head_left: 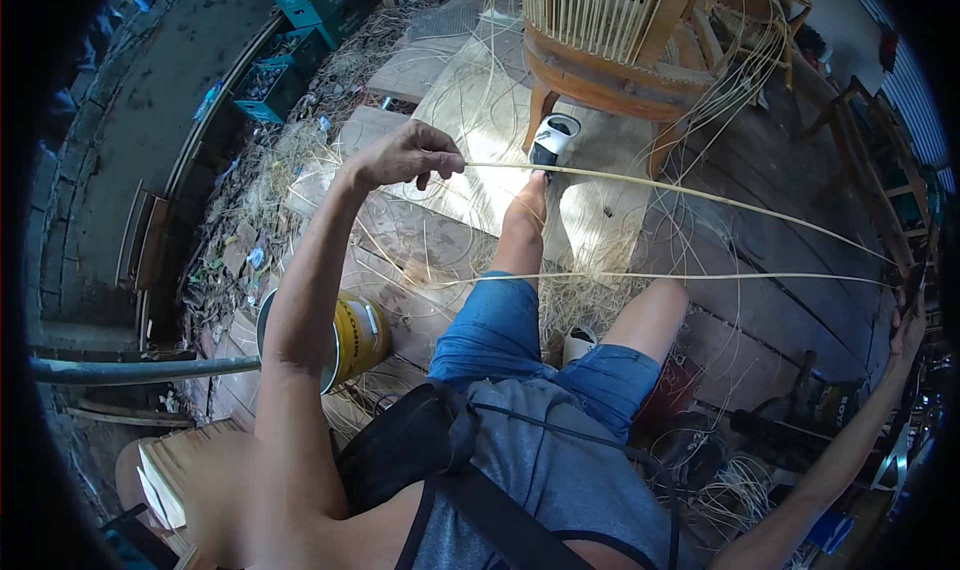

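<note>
Left hand point(408, 156) pinches a long rattan strip point(680, 192) stretched to the right hand point(908, 332), gripping it at the frame's edge.

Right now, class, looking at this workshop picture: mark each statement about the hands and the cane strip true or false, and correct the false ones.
1. The left hand pinches a long thin cane strip. True.
2. The right hand rests on the person's knee. False: it is stretched far out to the side, at the strip's other end.
3. A yellow can lies on its side by the left arm. True.
4. The unfinished cane chair lies flat on the planks. False: it stands upright on its legs.
5. The person wears blue shorts. True.
</note>
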Demonstrator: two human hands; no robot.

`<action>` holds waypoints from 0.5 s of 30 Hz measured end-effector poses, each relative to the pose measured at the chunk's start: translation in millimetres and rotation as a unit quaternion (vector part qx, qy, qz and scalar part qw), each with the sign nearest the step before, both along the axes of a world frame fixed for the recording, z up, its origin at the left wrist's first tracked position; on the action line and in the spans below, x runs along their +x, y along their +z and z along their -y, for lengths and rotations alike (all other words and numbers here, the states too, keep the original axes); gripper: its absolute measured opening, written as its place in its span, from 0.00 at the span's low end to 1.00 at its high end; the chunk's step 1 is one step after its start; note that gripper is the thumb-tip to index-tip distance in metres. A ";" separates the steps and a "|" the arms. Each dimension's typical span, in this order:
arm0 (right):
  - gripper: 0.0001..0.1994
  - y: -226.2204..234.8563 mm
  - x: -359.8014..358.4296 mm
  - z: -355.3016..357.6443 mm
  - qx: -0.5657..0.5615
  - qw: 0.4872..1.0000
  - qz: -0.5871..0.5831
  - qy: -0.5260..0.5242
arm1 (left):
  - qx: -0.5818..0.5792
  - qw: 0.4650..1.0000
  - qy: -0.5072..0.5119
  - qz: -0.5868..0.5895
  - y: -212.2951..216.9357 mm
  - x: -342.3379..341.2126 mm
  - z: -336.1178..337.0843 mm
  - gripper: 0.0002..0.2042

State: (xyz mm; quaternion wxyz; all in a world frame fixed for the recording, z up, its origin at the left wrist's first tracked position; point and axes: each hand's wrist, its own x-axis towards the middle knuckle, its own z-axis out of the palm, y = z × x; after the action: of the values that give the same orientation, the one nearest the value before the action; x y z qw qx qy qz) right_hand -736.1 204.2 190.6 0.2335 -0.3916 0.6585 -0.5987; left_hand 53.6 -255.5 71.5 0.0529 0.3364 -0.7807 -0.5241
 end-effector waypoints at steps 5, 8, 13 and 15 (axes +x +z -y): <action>0.18 6.0 17.1 7.2 -0.004 0.998 -0.002 -0.068 | -0.026 0.999 0.010 0.034 1.2 7.5 4.1 0.15; 0.17 -0.1 12.9 2.0 -0.027 0.995 0.014 -0.099 | -0.042 0.998 0.014 0.038 -0.2 14.8 10.2 0.15; 0.17 -4.0 -39.7 -23.7 -0.003 0.983 0.004 -0.182 | -0.111 0.991 0.040 0.058 -8.1 45.3 34.2 0.13; 0.19 28.1 -115.5 -106.9 0.006 0.979 -0.045 -0.201 | -0.125 0.990 0.041 0.042 -29.7 54.1 48.7 0.13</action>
State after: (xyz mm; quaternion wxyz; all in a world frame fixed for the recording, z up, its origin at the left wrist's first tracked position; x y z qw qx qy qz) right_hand -851.6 311.1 218.7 0.0809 -0.2761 0.7372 -0.6113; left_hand 107.7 -304.2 41.8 0.0831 0.3803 -0.8271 -0.4055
